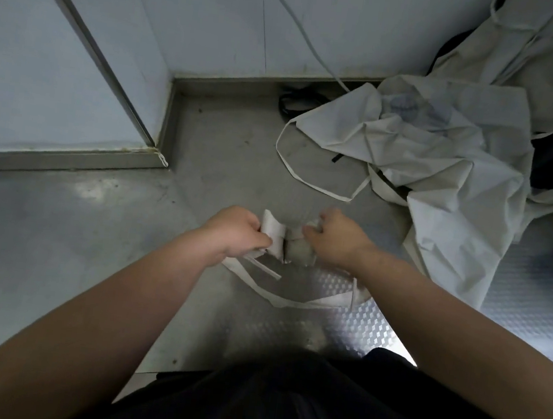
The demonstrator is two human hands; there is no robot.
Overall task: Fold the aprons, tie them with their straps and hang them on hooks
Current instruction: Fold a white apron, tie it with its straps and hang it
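Note:
A small folded white apron bundle (276,240) sits between my two hands above the metal surface. My left hand (236,230) grips its left end together with a strap. My right hand (332,238) grips the bundle's right end with curled fingers. A long white strap (292,301) hangs from the bundle in a loop below my hands. A heap of unfolded white aprons (447,153) lies at the right, one strap loop (293,170) trailing toward the middle.
The steel counter (90,257) meets pale wall panels (221,13) at the back and left, with a raised metal ledge (67,154). A grey cable (305,37) runs down the wall. A dark object (296,103) lies by the wall base behind the heap.

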